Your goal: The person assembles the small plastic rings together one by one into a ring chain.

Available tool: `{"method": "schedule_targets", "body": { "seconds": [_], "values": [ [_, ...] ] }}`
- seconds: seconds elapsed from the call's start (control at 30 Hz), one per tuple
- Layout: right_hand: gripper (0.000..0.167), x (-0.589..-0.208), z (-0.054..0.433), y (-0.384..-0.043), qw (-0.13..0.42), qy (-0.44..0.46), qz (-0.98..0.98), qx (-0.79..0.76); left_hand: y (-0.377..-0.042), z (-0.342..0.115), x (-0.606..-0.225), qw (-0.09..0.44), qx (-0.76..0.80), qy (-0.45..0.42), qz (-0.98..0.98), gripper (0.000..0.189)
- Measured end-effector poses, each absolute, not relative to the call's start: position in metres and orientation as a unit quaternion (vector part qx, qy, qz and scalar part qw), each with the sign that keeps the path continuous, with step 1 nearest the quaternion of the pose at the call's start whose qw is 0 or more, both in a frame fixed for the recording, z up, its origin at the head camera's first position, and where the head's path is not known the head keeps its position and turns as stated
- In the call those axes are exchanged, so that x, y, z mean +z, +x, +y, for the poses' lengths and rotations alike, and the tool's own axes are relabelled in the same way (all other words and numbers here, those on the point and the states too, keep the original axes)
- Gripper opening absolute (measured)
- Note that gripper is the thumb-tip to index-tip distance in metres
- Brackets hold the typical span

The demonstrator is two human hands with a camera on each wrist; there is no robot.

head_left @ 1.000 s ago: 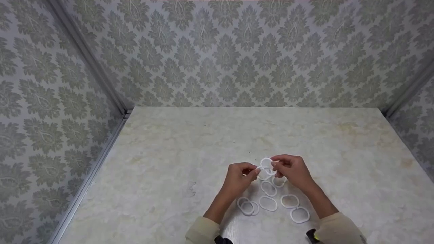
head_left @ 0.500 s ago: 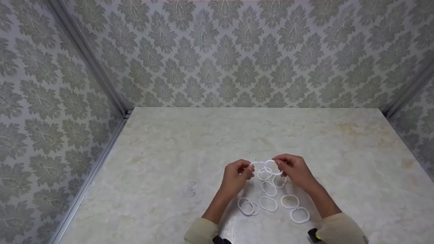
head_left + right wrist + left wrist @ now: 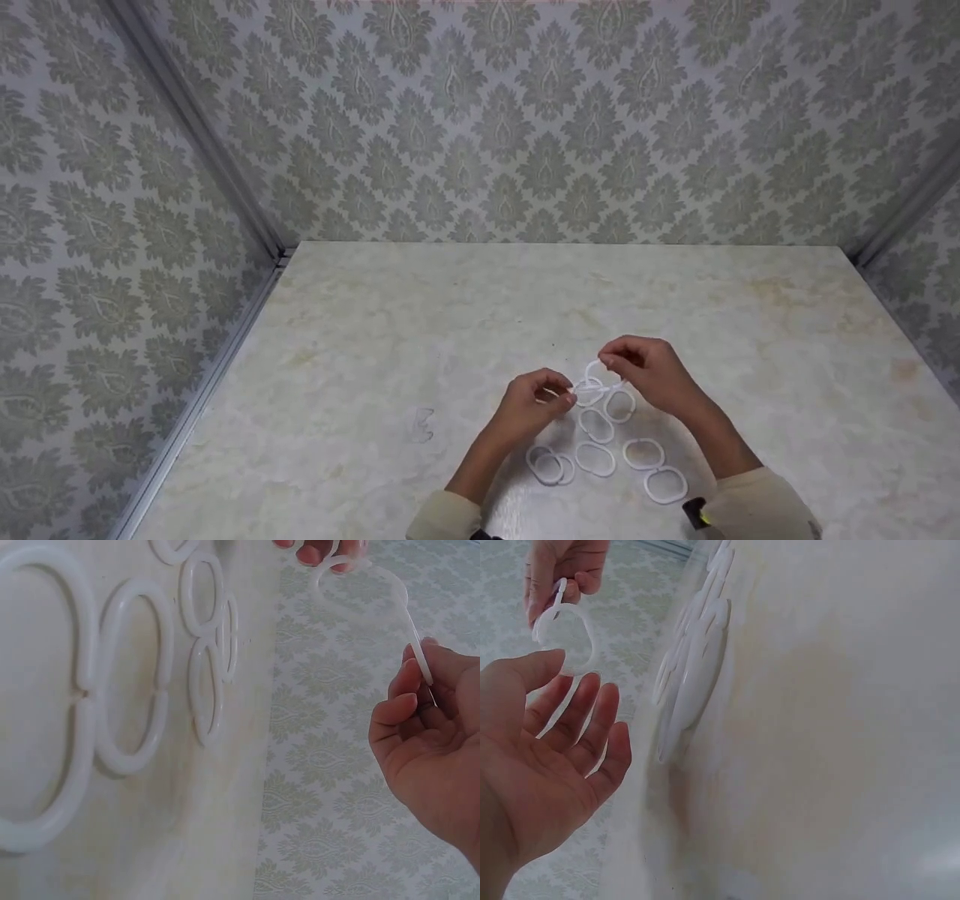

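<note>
My left hand (image 3: 529, 409) pinches a white open-ended plastic ring (image 3: 594, 639), like a shower curtain ring, between thumb and forefinger; its other fingers are spread. My right hand (image 3: 649, 373) pinches a second white ring (image 3: 418, 649), seen nearly edge-on in the right wrist view. The two held rings meet and look linked, raised above the table. Below and nearer the body lie several loose white rings, among them a single ring (image 3: 614, 460), an overlapping pair (image 3: 529, 458) at left and two touching rings (image 3: 643, 440) at right.
The pale marbled table (image 3: 420, 315) reaches back to a patterned wall (image 3: 495, 127). A small clear piece (image 3: 422, 426) lies left of the hands. Dark bands (image 3: 696, 513) show by the sleeves.
The left hand first drew left, stretching the two rings apart, then came back right and lower. The right hand shifted slightly and keeps its ring. The loose rings stay put.
</note>
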State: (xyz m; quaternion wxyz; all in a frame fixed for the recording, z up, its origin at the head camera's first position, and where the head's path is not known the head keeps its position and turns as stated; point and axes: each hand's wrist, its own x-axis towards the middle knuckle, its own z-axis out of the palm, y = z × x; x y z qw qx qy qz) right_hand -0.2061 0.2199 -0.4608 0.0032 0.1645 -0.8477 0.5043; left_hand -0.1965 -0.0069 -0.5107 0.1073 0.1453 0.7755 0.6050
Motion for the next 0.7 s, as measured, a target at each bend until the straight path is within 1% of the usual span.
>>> {"method": "schedule_targets", "body": {
  "seconds": [0.1, 0.17, 0.37, 0.5, 0.6, 0.7],
  "values": [
    [0.015, -0.458, 0.219, -0.206, 0.004, 0.171, -0.851, 0.497, -0.195, -0.006, -0.509, 0.114, 0.603, 0.154, 0.774, 0.029],
    [0.015, -0.456, 0.218, -0.205, 0.004, 0.174, -0.851, 0.496, -0.194, -0.005, -0.508, 0.115, 0.605, 0.153, 0.773, 0.031],
    [0.014, -0.454, 0.218, -0.205, 0.02, 0.186, -0.849, 0.494, -0.196, 0.004, -0.501, 0.075, 0.613, 0.161, 0.77, 0.027],
    [0.01, -0.452, 0.218, -0.207, 0.026, 0.185, -0.85, 0.492, -0.197, 0.009, -0.494, 0.059, 0.623, 0.169, 0.761, 0.023],
    [0.007, -0.451, 0.216, -0.209, 0.026, 0.186, -0.848, 0.495, -0.198, 0.01, -0.49, 0.059, 0.637, 0.175, 0.748, 0.022],
    [0.007, -0.451, 0.216, -0.21, 0.023, 0.192, -0.846, 0.497, -0.198, 0.012, -0.488, 0.073, 0.657, 0.175, 0.73, 0.021]
  ]
}}
